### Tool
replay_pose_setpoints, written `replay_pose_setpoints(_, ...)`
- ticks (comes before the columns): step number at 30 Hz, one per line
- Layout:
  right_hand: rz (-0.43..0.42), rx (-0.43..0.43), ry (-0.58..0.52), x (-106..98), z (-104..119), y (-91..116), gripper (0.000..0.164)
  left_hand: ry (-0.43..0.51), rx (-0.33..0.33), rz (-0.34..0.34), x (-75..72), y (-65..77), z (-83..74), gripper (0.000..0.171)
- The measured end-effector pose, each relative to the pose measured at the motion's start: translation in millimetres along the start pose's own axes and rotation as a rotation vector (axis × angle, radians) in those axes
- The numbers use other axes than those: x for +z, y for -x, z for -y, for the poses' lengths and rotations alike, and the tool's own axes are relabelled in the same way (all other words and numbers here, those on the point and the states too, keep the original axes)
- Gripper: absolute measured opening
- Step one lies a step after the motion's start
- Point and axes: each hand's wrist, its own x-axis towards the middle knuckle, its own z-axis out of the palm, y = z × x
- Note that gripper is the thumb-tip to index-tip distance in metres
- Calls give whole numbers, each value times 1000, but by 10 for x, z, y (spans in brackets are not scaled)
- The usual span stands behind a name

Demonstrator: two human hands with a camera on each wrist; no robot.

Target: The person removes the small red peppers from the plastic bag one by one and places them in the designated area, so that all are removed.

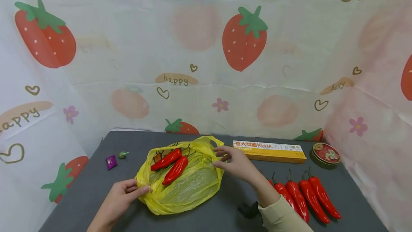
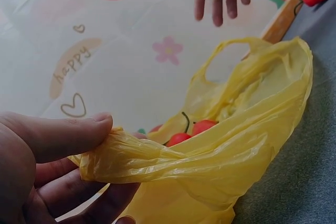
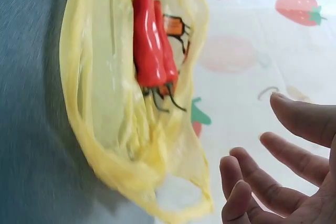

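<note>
A yellow plastic bag [image 1: 193, 189] lies on the table with its mouth spread wide. Two red chili peppers [image 1: 175, 170] with dark stems rest inside it, side by side in the right wrist view. My left hand [image 1: 123, 194] pinches the bag's left rim between thumb and fingers, seen closely as gathered plastic [image 2: 136, 158] in the left wrist view. Over the bag's right handle is my right hand [image 1: 236, 162], its fingers spread and slightly bent. From the right wrist view, that hand [image 3: 283, 177] holds nothing and stands apart from the bag handle [image 3: 181, 211].
Several red chili peppers [image 1: 310, 198] lie in a row on the right, partly behind the right forearm. Behind them are a yellow pasta box [image 1: 270, 152] and a round tin [image 1: 325, 155]. A purple wrapped packet [image 1: 111, 162] and small green object [image 1: 123, 155] lie left.
</note>
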Motion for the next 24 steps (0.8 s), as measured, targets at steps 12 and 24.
replay_pose_setpoints(12, 60, 40, -91, 375, 30, -371, 42, -4, -16, -5, -2, 4, 30, 50)
replay_pose_setpoints(24, 76, 109, -190, 749, 54, -740, 46, 2, -24, -11, -18, -2, 28, 53)
